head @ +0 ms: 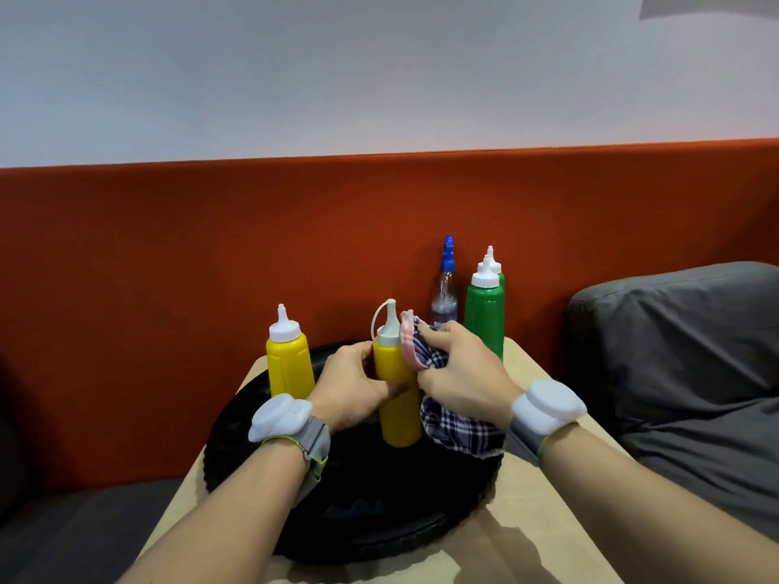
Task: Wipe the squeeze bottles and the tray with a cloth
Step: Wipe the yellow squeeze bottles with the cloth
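Yellow plastic squeeze bottle is over the middle of the black round tray. The left hand has its fingers curled round the body, and the right hand pinches a blue plaid cloth against its shoulder. Looks mid-wipe, tray probably not yet done. A second yellow squeeze bottle stands at the tray's far-left rim. Two green squeeze bottles and a clear bottle with a blue cap stand off the tray, behind its far-right edge. Coloured bottles are opaque, so fill can't be told.

left hand: grips the middle yellow bottle, upright over the black tray
right hand: presses the checked cloth against that bottle's right side
second yellow bottle: upright at the tray's left edge
green bottles: behind, right
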`<action>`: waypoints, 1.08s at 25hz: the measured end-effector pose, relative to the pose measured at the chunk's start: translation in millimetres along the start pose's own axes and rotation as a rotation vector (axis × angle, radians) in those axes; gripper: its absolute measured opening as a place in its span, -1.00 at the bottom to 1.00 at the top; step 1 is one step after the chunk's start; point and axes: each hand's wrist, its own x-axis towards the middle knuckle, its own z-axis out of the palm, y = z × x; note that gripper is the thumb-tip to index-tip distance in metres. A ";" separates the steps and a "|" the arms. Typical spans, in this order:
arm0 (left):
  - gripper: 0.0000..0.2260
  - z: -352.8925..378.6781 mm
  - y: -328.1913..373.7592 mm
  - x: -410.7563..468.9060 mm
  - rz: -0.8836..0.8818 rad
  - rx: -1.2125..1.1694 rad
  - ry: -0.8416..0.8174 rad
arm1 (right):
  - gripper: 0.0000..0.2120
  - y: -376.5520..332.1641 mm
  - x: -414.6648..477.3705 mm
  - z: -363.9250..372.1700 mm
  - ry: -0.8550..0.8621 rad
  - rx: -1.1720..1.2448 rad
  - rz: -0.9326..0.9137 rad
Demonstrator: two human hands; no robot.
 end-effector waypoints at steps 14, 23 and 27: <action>-0.60 -6.2 13.8 -9.3 0.012 0.130 0.001 | -0.46 5.3 0.4 -12.9 0.032 0.121 0.040; -0.50 -4.8 0.8 -3.7 0.049 -0.048 -0.045 | -0.51 -12.6 -0.8 -10.3 -0.010 -0.070 -0.120; -0.50 -3.1 -1.1 -1.3 0.029 -0.039 -0.044 | -0.42 -5.9 10.1 -7.0 0.014 0.049 0.009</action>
